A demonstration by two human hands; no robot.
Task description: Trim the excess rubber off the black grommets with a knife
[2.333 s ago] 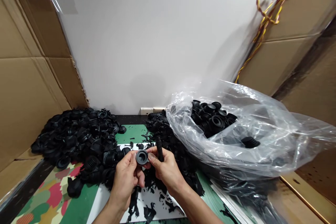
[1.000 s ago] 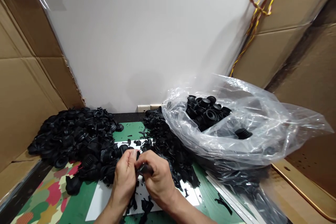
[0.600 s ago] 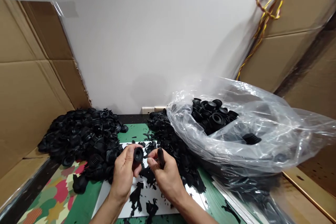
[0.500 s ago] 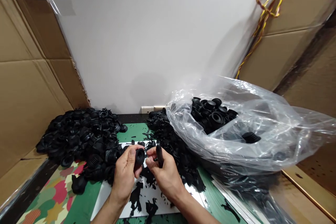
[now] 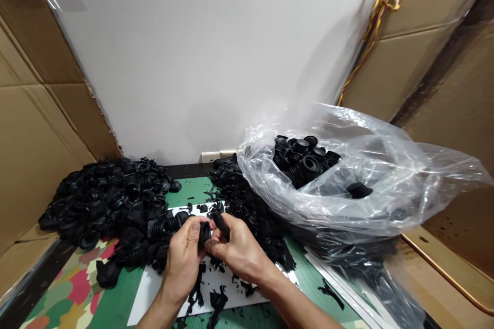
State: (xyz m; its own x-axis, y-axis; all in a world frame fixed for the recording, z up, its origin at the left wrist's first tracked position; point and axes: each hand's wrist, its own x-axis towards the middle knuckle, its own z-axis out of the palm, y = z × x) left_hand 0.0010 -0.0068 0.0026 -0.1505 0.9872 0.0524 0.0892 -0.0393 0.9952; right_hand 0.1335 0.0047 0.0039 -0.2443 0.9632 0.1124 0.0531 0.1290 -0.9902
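Note:
My left hand (image 5: pixel 184 248) is closed around a small black ribbed rubber boot (image 5: pixel 204 232), its round opening turned toward the right. My right hand (image 5: pixel 240 251) grips a slim black-handled tool (image 5: pixel 221 224), which slants up between thumb and fingers; its working tip is hidden. The right fingertips meet the rim of the boot. Beneath both hands lies a white sheet (image 5: pixel 148 288) strewn with black rubber scraps (image 5: pixel 218 300). Beside my left hand, a large heap of black ribbed boots (image 5: pixel 111 198) spreads over the table.
A clear plastic bag (image 5: pixel 386 216) on the right holds more black boots (image 5: pixel 304 157). A pile of black trimmings (image 5: pixel 250 205) lies between the sheet and the bag. Cardboard panels (image 5: pixel 34 113) flank the green table (image 5: pixel 189 190). Twisted yellow-brown wires (image 5: pixel 374 25) hang at right.
My right hand has come left to the boot, and the tool has tipped from upright to slanting. My left hand keeps its hold. The view has shifted slightly.

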